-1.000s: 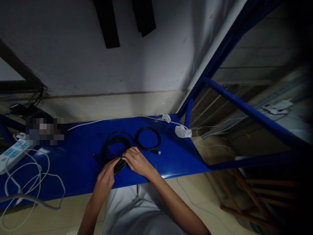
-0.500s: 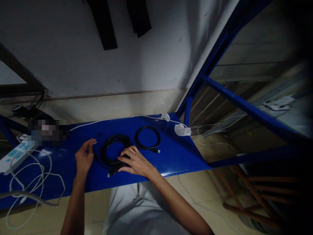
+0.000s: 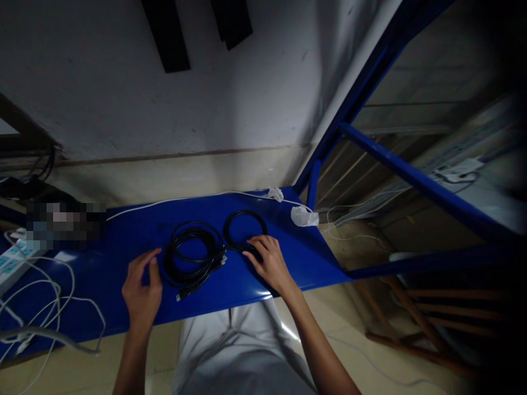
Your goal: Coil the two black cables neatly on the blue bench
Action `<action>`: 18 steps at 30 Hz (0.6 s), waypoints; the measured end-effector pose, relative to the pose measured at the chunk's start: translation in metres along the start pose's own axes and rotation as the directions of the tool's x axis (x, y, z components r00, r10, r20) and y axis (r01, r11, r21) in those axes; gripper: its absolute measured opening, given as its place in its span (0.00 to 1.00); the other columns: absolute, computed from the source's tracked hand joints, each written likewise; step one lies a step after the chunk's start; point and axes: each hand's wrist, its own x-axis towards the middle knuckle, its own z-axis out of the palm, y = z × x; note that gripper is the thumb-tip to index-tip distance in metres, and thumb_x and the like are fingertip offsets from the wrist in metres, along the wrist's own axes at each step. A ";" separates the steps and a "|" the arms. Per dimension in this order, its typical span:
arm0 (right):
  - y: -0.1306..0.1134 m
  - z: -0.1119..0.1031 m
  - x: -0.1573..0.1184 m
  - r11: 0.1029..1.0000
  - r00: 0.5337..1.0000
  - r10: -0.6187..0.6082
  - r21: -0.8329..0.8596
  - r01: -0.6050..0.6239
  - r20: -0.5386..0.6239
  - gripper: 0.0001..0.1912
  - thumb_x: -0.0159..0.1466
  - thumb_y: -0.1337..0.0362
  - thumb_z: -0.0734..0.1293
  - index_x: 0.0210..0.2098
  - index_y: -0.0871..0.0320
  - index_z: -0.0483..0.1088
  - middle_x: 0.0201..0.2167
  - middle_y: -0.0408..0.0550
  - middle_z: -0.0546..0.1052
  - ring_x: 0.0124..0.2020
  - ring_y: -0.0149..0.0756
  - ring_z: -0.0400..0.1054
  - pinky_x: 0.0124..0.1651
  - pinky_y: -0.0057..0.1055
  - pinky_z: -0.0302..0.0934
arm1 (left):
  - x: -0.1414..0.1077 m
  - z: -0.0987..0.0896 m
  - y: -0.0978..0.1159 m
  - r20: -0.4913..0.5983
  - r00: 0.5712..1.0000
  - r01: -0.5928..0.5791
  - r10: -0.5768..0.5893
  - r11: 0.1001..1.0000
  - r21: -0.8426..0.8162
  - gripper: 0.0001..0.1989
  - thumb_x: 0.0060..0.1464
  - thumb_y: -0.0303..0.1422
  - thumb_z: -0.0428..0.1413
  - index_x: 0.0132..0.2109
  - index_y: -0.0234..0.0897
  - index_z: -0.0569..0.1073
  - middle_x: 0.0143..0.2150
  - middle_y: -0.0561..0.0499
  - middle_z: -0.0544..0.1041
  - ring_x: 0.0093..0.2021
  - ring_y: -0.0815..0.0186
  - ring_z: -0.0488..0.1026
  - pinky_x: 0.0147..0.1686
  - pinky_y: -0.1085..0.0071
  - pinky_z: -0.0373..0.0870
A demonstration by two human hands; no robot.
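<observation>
Two black cable coils lie on a blue table [image 3: 313, 263]. Beside the larger coil [image 3: 191, 269], my left hand [image 3: 142, 285] is held with thumb and fingers apart and nothing between them. Several plug ends lie at that coil's right and near sides. My right hand [image 3: 269, 263] is at the near right edge of the smaller coil [image 3: 225, 230], its fingers curled over the cable and the thumb on the near side. The hand hides that coil's plug end.
A white power strip [image 3: 16, 263] and tangled white cords [image 3: 57, 299] occupy the left end. One thin white cable [image 3: 173, 201] runs along the back to white wrapped bundles [image 3: 304, 216]. A blue frame [image 3: 395, 159] rises on the right, with a wooden chair [image 3: 411, 334] below.
My right hand has left the larger coil and moved right to the smaller one. My left hand has come slightly lower. The view has shifted a little.
</observation>
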 end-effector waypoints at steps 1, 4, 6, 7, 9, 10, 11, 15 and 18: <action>0.003 0.000 -0.001 1.000 1.000 0.003 0.009 -0.003 0.020 0.13 0.75 0.58 0.69 0.58 0.51 0.75 0.52 0.54 0.80 0.56 0.52 0.73 0.60 0.53 0.65 | -0.003 0.005 0.015 -0.001 0.999 -0.038 0.038 0.998 -0.044 0.11 0.71 0.32 0.56 0.55 0.42 0.80 0.52 0.46 0.83 0.53 0.58 0.80 0.59 0.55 0.74; 0.003 0.006 -0.003 1.000 0.998 0.003 0.005 -0.004 0.055 0.09 0.76 0.58 0.68 0.53 0.51 0.76 0.50 0.53 0.81 0.54 0.50 0.74 0.60 0.51 0.65 | -0.007 0.029 0.057 0.138 0.964 -0.193 0.227 0.955 -0.223 0.13 0.70 0.28 0.56 0.57 0.43 0.79 0.51 0.46 0.83 0.52 0.59 0.80 0.56 0.57 0.76; 0.001 0.010 -0.002 1.000 0.998 0.013 -0.020 -0.011 0.066 0.09 0.76 0.58 0.68 0.52 0.51 0.76 0.49 0.53 0.81 0.53 0.49 0.74 0.59 0.50 0.64 | -0.004 0.050 0.079 0.277 0.910 -0.236 0.307 0.936 -0.262 0.15 0.71 0.27 0.55 0.60 0.44 0.77 0.53 0.45 0.82 0.54 0.58 0.79 0.58 0.56 0.75; 0.000 0.011 -0.002 0.999 0.997 0.018 -0.032 -0.016 0.070 0.08 0.77 0.58 0.68 0.52 0.51 0.76 0.48 0.53 0.80 0.52 0.49 0.73 0.58 0.49 0.64 | -0.002 0.061 0.088 0.364 0.871 -0.249 0.331 0.934 -0.255 0.15 0.72 0.28 0.55 0.61 0.44 0.77 0.54 0.45 0.82 0.55 0.58 0.78 0.59 0.55 0.73; -0.002 0.011 0.000 0.999 0.997 0.023 -0.049 -0.019 0.078 0.08 0.77 0.57 0.67 0.51 0.52 0.76 0.46 0.53 0.80 0.50 0.48 0.73 0.57 0.48 0.64 | 0.002 0.085 0.100 0.515 0.770 -0.298 0.377 0.926 -0.231 0.15 0.72 0.29 0.55 0.61 0.44 0.77 0.57 0.45 0.81 0.58 0.56 0.77 0.61 0.55 0.72; -0.002 0.010 0.000 0.998 0.996 0.021 -0.056 -0.016 0.083 0.08 0.77 0.58 0.67 0.50 0.52 0.76 0.46 0.53 0.80 0.49 0.48 0.72 0.56 0.48 0.64 | 0.004 0.096 0.103 0.566 0.728 -0.320 0.387 0.922 -0.219 0.15 0.72 0.29 0.55 0.62 0.44 0.76 0.59 0.45 0.80 0.59 0.56 0.77 0.61 0.54 0.72; -0.002 0.010 0.000 0.998 0.996 0.016 -0.060 -0.011 0.088 0.08 0.77 0.58 0.66 0.50 0.53 0.76 0.46 0.53 0.79 0.49 0.48 0.72 0.56 0.47 0.63 | 0.005 0.106 0.106 0.607 0.693 -0.335 0.389 0.919 -0.206 0.16 0.72 0.29 0.55 0.62 0.43 0.76 0.60 0.45 0.80 0.59 0.55 0.76 0.61 0.54 0.72; 0.001 0.006 -0.001 0.999 0.995 0.001 -0.052 0.005 0.100 0.08 0.78 0.62 0.63 0.51 0.53 0.74 0.47 0.53 0.78 0.49 0.47 0.71 0.56 0.47 0.62 | 0.001 0.135 0.104 0.692 0.620 -0.342 0.370 0.921 -0.186 0.16 0.72 0.27 0.52 0.61 0.42 0.77 0.57 0.45 0.81 0.57 0.56 0.77 0.59 0.56 0.73; 0.002 0.005 -0.002 0.999 0.994 0.000 -0.035 0.004 0.106 0.09 0.78 0.63 0.62 0.52 0.54 0.73 0.47 0.53 0.78 0.50 0.47 0.70 0.58 0.48 0.61 | -0.005 0.141 0.097 0.700 0.619 -0.268 0.356 0.934 -0.238 0.15 0.73 0.29 0.52 0.60 0.43 0.78 0.55 0.47 0.82 0.55 0.58 0.79 0.58 0.59 0.73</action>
